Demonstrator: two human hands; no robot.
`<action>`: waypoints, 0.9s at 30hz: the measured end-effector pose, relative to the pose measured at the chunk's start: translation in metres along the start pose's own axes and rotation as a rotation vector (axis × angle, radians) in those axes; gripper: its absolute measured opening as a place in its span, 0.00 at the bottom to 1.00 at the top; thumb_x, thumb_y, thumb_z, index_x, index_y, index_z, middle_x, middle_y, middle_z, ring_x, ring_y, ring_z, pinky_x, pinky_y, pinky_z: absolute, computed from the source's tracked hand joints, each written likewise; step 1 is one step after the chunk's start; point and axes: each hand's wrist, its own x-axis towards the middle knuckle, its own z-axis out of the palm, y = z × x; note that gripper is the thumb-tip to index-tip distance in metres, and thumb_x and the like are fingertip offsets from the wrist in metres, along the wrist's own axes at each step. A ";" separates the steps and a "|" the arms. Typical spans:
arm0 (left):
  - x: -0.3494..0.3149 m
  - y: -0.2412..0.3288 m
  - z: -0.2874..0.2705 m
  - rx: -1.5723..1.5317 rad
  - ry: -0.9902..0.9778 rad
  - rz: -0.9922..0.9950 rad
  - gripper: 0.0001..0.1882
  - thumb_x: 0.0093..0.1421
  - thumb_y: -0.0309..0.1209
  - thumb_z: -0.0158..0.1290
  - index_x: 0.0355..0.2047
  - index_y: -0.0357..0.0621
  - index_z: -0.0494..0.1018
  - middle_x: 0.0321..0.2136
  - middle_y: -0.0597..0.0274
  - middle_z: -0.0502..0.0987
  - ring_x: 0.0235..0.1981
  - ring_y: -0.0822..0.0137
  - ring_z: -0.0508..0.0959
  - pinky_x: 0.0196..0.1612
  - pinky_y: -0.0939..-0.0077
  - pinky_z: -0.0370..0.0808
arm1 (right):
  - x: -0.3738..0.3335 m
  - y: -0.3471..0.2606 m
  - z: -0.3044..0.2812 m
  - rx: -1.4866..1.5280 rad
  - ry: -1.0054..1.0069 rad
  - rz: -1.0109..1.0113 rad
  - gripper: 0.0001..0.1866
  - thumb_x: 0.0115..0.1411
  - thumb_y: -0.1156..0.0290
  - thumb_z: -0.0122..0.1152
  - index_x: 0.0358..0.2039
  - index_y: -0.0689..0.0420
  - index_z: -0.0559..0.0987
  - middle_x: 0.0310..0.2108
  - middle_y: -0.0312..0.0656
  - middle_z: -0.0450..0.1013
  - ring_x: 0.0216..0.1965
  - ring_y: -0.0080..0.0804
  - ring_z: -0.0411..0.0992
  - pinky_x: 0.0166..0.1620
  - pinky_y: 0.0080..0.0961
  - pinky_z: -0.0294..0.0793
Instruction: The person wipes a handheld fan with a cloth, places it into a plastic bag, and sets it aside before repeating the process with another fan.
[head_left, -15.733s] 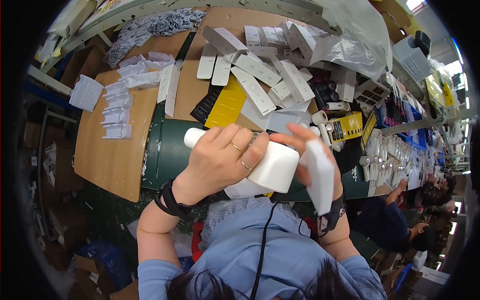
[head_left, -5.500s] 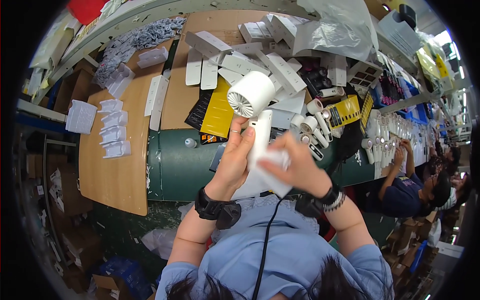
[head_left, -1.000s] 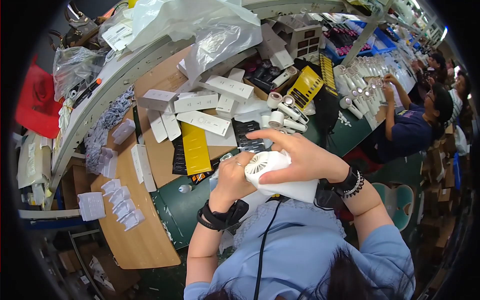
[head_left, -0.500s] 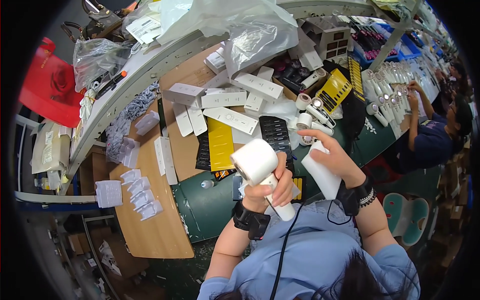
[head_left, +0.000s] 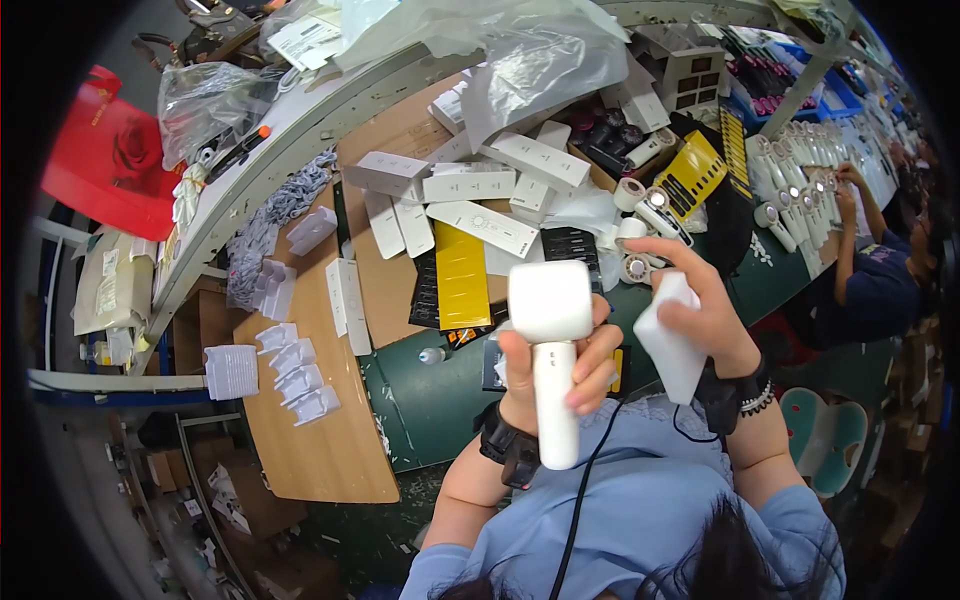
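In my left hand point(head_left: 575, 375) is a white hair-dryer-shaped device point(head_left: 552, 300) with a wide, rounded drum head and a straight handle. The device stands upright, head up, with my fingers and thumb round the upper handle. My right hand point(head_left: 705, 315) grips a white, smooth, soft-looking block point(head_left: 672, 345) between thumb and fingers, with the index finger stretched out. The block is apart from the device, to its right; its exact kind cannot be made out. Similar white devices with round heads point(head_left: 636, 267) lie on the table just beyond my right hand.
Long white boxes point(head_left: 482, 228) are heaped mid-table beside a yellow slotted sheet point(head_left: 461, 275). White trays point(head_left: 300, 375) stand on the wooden board at left. A small bottle point(head_left: 432, 356) is near the table's front. At far right a co-worker point(head_left: 880, 275) reaches toward rows of white devices.
My left hand has turned the device from tilted to upright and moved it slightly right. My right hand and its block have shifted right, with the block turned. The whole view has shifted slightly.
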 end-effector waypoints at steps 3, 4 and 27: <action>0.000 -0.003 0.010 0.148 0.139 0.052 0.42 0.45 0.67 0.48 0.44 0.43 0.58 0.19 0.67 0.62 0.11 0.73 0.67 0.14 0.82 0.65 | 0.003 -0.019 0.005 -0.282 -0.092 -0.189 0.33 0.48 0.64 0.61 0.54 0.62 0.65 0.20 0.29 0.65 0.21 0.13 0.62 0.24 0.12 0.59; 0.001 -0.006 0.013 0.209 0.207 0.069 0.43 0.46 0.70 0.43 0.45 0.43 0.60 0.18 0.67 0.62 0.11 0.73 0.67 0.13 0.82 0.65 | 0.004 -0.025 0.009 -0.359 -0.075 -0.227 0.33 0.47 0.65 0.62 0.53 0.63 0.66 0.21 0.31 0.66 0.22 0.14 0.63 0.24 0.13 0.61; 0.004 -0.003 -0.012 0.337 0.527 -0.144 0.44 0.54 0.69 0.24 0.49 0.41 0.61 0.13 0.62 0.61 0.07 0.72 0.60 0.07 0.82 0.60 | 0.017 0.001 0.019 -0.843 0.117 -0.339 0.10 0.53 0.68 0.60 0.30 0.62 0.79 0.27 0.38 0.75 0.27 0.17 0.71 0.29 0.16 0.69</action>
